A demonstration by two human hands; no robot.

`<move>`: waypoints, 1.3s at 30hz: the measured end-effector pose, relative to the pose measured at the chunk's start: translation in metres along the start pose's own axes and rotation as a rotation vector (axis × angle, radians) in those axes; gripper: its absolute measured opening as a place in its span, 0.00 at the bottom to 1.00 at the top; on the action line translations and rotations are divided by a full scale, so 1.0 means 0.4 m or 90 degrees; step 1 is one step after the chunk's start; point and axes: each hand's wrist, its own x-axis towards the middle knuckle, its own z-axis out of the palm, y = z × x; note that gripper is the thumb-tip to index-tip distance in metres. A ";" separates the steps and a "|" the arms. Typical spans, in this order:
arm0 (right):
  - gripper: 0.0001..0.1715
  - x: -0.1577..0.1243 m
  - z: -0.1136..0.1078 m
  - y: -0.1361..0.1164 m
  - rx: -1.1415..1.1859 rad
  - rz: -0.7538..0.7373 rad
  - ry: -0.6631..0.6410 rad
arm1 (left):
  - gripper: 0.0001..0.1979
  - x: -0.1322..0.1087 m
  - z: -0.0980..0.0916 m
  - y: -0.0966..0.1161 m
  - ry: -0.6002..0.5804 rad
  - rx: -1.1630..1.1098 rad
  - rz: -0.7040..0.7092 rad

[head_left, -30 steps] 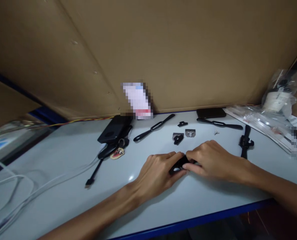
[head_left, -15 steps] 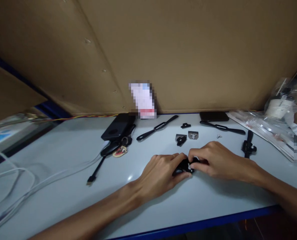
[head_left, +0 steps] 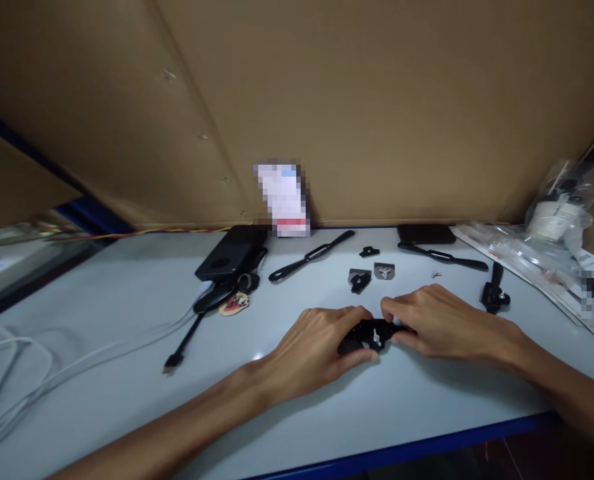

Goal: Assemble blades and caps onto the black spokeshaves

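Between my hands, low over the table, is a black spokeshave with a silver screw in its middle. My left hand grips its left side, fingers along the top and thumb underneath. The right handle is pinched by my right hand, whose fingers partly hide it. Just beyond lie a loose black cap on a blade, a second blade with a silver thumbscrew on it, and another small black cap. A small silver thumbscrew lies farther right.
Two bare spokeshave bodies, one left and one right, lie toward the back. An assembled spokeshave rests at the right. A phone leans on the cardboard wall. A black box, white cables and plastic bags flank the work.
My right fingers have shifted off the silver screw in the middle onto the right handle, leaving the screw in plain sight. My left hand keeps its grip. The view has shifted slightly.
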 end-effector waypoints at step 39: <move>0.08 0.023 0.025 0.008 0.085 -0.119 0.036 | 0.10 0.006 -0.037 -0.010 -0.075 -0.099 0.055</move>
